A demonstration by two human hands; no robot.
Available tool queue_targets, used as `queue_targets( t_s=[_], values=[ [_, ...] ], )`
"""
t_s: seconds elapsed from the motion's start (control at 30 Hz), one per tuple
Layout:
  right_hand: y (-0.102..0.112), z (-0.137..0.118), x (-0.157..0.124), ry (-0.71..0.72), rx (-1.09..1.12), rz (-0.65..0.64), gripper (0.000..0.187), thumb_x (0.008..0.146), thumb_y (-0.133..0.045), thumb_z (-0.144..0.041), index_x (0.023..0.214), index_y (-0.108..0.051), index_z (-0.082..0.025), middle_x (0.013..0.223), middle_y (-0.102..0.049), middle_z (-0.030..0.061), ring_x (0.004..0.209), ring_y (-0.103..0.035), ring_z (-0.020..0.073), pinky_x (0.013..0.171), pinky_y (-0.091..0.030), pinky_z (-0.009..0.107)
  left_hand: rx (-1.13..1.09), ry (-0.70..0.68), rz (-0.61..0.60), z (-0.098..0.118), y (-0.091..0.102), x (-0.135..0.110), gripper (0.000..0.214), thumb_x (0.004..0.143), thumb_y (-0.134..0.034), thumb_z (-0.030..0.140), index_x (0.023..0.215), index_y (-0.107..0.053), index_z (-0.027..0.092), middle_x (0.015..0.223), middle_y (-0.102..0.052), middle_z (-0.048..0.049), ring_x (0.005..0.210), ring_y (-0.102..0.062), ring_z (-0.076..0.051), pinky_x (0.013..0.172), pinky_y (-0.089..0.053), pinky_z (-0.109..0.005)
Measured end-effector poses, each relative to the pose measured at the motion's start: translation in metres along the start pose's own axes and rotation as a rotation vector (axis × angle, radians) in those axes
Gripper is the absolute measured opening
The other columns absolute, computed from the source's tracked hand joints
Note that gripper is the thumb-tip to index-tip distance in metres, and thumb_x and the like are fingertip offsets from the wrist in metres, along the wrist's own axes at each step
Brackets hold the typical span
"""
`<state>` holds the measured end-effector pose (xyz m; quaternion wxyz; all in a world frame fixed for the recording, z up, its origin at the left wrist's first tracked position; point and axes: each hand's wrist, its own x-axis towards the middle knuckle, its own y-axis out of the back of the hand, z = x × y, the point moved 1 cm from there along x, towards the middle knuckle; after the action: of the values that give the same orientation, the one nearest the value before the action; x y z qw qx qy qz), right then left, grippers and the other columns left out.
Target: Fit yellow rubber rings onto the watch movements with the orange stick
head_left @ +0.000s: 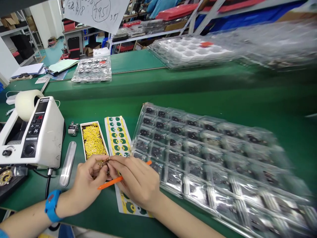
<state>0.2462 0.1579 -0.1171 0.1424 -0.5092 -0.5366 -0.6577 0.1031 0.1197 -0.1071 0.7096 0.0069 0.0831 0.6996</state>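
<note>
My left hand (84, 186), with a blue wristband (52, 205), pinches a small brassy metal part (104, 162) whose exact kind I cannot make out. Fingertips of my right hand (142, 183) meet the same part from the other side. An orange stick-like tool (111, 182) is tucked in my right hand, its flat end pointing left below the left fingers. Just beyond the hands is a white box (82, 140) full of thin yellow rings (93, 137). A sticker sheet (125, 130) with green and yellow shapes lies partly under my right hand and forearm.
A clear compartment tray (188, 195) with dark parts covers the right side. On the left stand a white tape dispenser (53, 132), a tally counter (72, 129) and a clear plastic strip (68, 163). More trays (91, 77) sit on the raised shelf behind.
</note>
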Motion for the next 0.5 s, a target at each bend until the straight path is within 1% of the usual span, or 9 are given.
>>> queue_targets(
  t_s=[0.07, 0.23, 0.33, 0.43, 0.5],
  values=[
    [-0.0003, -0.0007, 0.0003, -0.023, 0.000, 0.004, 0.010, 0.089, -0.050, -0.009, 0.093, -0.058, -0.014, 0.079, -0.072, 0.0115, 0.060, -0.059, 0.0183, 0.051, -0.044, 0.030, -0.004, -0.007, -0.004, 0.0000, -0.0006, -0.0004, 0.022, 0.087, -0.056, 0.035, 0.099, -0.062, 0.017, 0.060, -0.055, 0.0019, 0.052, -0.048, -0.011, 0.049, -0.038, -0.022],
    [-0.0020, -0.0012, -0.0015, -0.070, 0.069, -0.006, 0.009, 0.089, -0.052, -0.008, 0.094, -0.057, -0.014, 0.081, -0.071, 0.0113, 0.067, -0.063, 0.0190, 0.059, -0.048, 0.030, -0.007, -0.024, -0.005, 0.0000, -0.0004, 0.0008, 0.021, 0.087, -0.055, 0.033, 0.099, -0.062, 0.017, 0.058, -0.052, 0.0035, 0.049, -0.044, -0.010, 0.046, -0.035, -0.021],
    [-0.0028, -0.0012, -0.0023, -0.066, 0.065, 0.004, 0.009, 0.089, -0.052, -0.008, 0.093, -0.058, -0.013, 0.080, -0.071, 0.0109, 0.066, -0.062, 0.0185, 0.058, -0.047, 0.029, -0.045, -0.041, -0.019, 0.0008, -0.0004, 0.0020, 0.019, 0.087, -0.055, 0.031, 0.099, -0.061, 0.017, 0.058, -0.053, 0.0036, 0.048, -0.042, -0.009, 0.044, -0.032, -0.020],
    [-0.0024, -0.0008, -0.0010, -0.053, 0.049, 0.013, 0.008, 0.089, -0.053, -0.007, 0.092, -0.058, -0.013, 0.079, -0.071, 0.0114, 0.064, -0.060, 0.0184, 0.056, -0.046, 0.029, -0.066, -0.035, -0.020, -0.0001, -0.0004, 0.0017, 0.019, 0.086, -0.055, 0.030, 0.098, -0.061, 0.017, 0.058, -0.053, 0.0036, 0.049, -0.044, -0.009, 0.045, -0.033, -0.020],
    [-0.0016, -0.0005, 0.0005, -0.018, 0.029, 0.010, 0.010, 0.089, -0.050, -0.007, 0.092, -0.058, -0.012, 0.079, -0.072, 0.0118, 0.063, -0.059, 0.0184, 0.056, -0.046, 0.029, -0.073, -0.015, -0.016, -0.0018, -0.0002, 0.0010, 0.020, 0.086, -0.055, 0.030, 0.099, -0.061, 0.016, 0.059, -0.054, 0.0025, 0.051, -0.046, -0.010, 0.047, -0.035, -0.020]
  ],
)
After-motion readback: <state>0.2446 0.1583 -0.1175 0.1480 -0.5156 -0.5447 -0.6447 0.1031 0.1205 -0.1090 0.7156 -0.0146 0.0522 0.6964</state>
